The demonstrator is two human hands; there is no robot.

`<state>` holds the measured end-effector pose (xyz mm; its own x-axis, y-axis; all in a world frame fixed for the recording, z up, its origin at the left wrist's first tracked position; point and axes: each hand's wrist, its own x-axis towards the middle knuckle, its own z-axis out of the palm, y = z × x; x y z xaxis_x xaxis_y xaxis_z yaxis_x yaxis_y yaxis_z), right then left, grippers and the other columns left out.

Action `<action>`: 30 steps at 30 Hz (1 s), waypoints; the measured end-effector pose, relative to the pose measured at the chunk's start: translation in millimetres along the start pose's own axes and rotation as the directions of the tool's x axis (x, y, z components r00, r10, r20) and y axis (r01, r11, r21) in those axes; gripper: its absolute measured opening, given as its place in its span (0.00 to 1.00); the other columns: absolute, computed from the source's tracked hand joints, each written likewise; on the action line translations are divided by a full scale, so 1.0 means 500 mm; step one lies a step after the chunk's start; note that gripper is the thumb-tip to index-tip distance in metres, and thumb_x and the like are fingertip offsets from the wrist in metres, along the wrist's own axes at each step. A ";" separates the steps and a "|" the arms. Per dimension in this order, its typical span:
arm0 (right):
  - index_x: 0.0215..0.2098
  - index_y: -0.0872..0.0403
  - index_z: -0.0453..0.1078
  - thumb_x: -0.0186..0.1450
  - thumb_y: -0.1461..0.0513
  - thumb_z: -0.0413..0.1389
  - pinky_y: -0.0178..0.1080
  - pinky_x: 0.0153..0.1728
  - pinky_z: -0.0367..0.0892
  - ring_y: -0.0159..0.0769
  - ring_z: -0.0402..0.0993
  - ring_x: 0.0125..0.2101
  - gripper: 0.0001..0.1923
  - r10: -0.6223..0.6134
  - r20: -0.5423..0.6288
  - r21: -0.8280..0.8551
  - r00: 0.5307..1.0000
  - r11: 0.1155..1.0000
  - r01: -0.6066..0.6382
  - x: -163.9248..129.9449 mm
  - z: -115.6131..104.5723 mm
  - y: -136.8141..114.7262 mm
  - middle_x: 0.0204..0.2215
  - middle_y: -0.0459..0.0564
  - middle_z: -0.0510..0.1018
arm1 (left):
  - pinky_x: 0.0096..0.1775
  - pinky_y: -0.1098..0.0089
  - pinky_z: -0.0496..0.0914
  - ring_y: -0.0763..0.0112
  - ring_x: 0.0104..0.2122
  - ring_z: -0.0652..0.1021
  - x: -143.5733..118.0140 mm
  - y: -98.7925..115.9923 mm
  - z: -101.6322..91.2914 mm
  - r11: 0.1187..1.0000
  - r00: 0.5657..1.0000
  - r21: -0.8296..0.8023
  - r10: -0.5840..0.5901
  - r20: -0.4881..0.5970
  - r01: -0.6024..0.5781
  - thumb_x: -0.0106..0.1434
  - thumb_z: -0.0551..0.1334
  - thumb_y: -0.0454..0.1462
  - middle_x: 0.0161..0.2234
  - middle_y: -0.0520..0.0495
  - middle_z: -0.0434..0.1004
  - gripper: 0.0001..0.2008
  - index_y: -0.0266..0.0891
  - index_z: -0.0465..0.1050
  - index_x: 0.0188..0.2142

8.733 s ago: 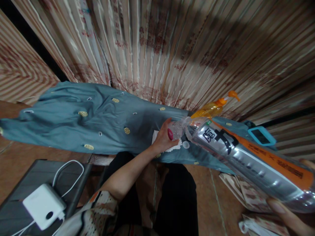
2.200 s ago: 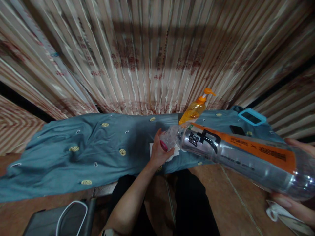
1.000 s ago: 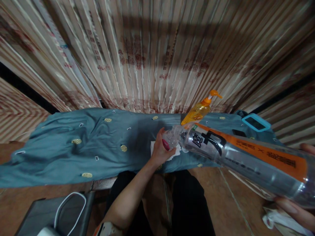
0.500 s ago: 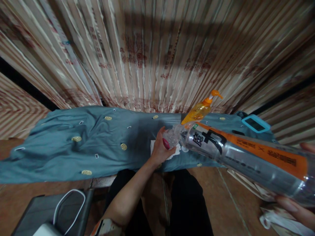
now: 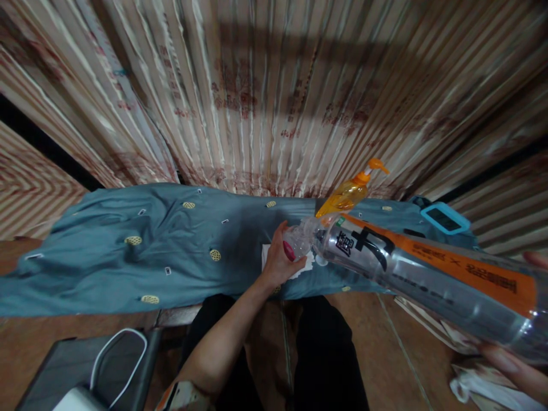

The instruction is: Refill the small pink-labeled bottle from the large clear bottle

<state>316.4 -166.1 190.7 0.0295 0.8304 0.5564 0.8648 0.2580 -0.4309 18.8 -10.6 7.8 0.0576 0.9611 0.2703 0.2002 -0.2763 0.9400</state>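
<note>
A large clear plastic drink bottle (image 5: pixel 428 274) with an orange and silver label lies tilted across the right side, its mouth lower than its base. At the right edge, my right hand (image 5: pixel 516 365) is closed around its base end and only partly in view. My left hand (image 5: pixel 276 257) is wrapped round a small clear bottle (image 5: pixel 302 237) with a pink patch. The small bottle's top meets the large bottle's mouth. Beneath my left hand lies a white paper (image 5: pixel 265 260). Whether liquid is flowing between the bottles I cannot make out.
An orange pump bottle (image 5: pixel 345 194) stands behind the large bottle on the teal cloth (image 5: pixel 107 257). A blue-framed device (image 5: pixel 445 218) sits at the cloth's right end. Pleated curtains (image 5: pixel 265 103) hang behind. At lower left, a white cable (image 5: pixel 115 365) rests on a dark grey surface (image 5: pixel 55 371).
Both hands and both bottles keep nearly the same pose. The view has shifted only very slightly.
</note>
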 end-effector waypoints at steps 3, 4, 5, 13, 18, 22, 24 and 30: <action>0.76 0.31 0.56 0.53 0.46 0.74 0.75 0.56 0.66 0.68 0.75 0.53 0.57 0.014 0.022 0.035 1.000 0.999 -0.015 0.000 -0.003 0.002 0.63 0.54 0.74 | 0.67 0.44 0.69 0.47 0.63 0.76 0.000 0.003 0.000 1.000 1.000 0.005 0.000 -0.002 0.000 0.50 0.77 0.36 0.63 0.37 0.72 0.54 0.44 0.52 0.71; 0.76 0.31 0.55 0.53 0.46 0.74 0.74 0.56 0.67 0.67 0.76 0.53 0.57 0.015 0.028 0.032 0.999 0.999 -0.016 -0.002 -0.004 0.003 0.63 0.54 0.74 | 0.67 0.44 0.69 0.47 0.63 0.76 0.000 0.004 0.000 1.000 1.000 0.006 0.001 0.001 -0.001 0.50 0.77 0.35 0.63 0.37 0.72 0.53 0.44 0.52 0.71; 0.76 0.32 0.55 0.54 0.46 0.73 0.73 0.55 0.69 0.66 0.76 0.52 0.57 0.012 0.037 0.027 0.999 1.000 -0.013 -0.003 -0.004 0.003 0.63 0.54 0.73 | 0.67 0.44 0.69 0.47 0.63 0.76 0.000 0.005 -0.001 1.000 1.000 0.005 0.001 0.003 -0.001 0.51 0.76 0.35 0.63 0.37 0.72 0.53 0.44 0.52 0.71; 0.67 0.37 0.67 0.47 0.38 0.74 0.64 0.45 0.79 0.67 0.73 0.57 0.53 -0.032 -0.055 -0.044 0.998 0.999 0.029 0.032 0.013 -0.029 0.60 0.57 0.73 | 0.67 0.43 0.68 0.47 0.63 0.76 0.000 0.001 -0.003 1.000 1.000 -0.018 -0.001 0.002 0.001 0.51 0.77 0.37 0.64 0.37 0.72 0.52 0.45 0.55 0.71; 0.64 0.38 0.69 0.44 0.38 0.75 0.64 0.45 0.79 0.68 0.71 0.60 0.52 -0.051 -0.065 -0.060 0.997 0.997 0.047 0.057 0.018 -0.047 0.59 0.57 0.73 | 0.67 0.43 0.68 0.46 0.63 0.76 0.000 -0.005 0.000 1.000 1.000 -0.013 0.013 -0.003 -0.013 0.50 0.77 0.37 0.64 0.36 0.71 0.52 0.44 0.54 0.71; 0.64 0.38 0.69 0.43 0.39 0.75 0.63 0.45 0.80 0.67 0.72 0.59 0.53 -0.047 -0.059 -0.064 0.997 0.997 0.043 0.059 0.020 -0.049 0.59 0.57 0.73 | 0.67 0.43 0.68 0.46 0.63 0.76 0.000 -0.005 0.001 1.000 1.000 -0.008 0.020 -0.008 -0.020 0.50 0.77 0.37 0.64 0.36 0.71 0.52 0.43 0.54 0.70; 0.65 0.39 0.69 0.43 0.40 0.75 0.63 0.45 0.80 0.67 0.72 0.59 0.53 -0.046 -0.058 -0.062 0.997 0.997 0.043 0.061 0.022 -0.050 0.59 0.57 0.73 | 0.67 0.43 0.68 0.46 0.63 0.76 0.000 -0.005 0.002 1.000 1.000 -0.008 0.021 -0.010 -0.021 0.50 0.77 0.37 0.64 0.36 0.72 0.53 0.44 0.54 0.70; 0.66 0.39 0.68 0.42 0.41 0.75 0.62 0.45 0.81 0.66 0.73 0.58 0.55 -0.051 -0.050 -0.055 0.997 0.997 0.049 0.059 0.019 -0.047 0.58 0.57 0.74 | 0.67 0.44 0.69 0.47 0.63 0.76 0.000 -0.002 0.001 1.000 1.000 0.000 0.006 -0.011 -0.006 0.50 0.77 0.36 0.63 0.38 0.72 0.53 0.45 0.54 0.71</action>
<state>292.3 -142.7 210.4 0.0099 0.7904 0.6126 0.8912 0.2708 -0.3639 19.1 -10.3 6.7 0.0479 0.9593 0.2783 0.2002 -0.2822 0.9382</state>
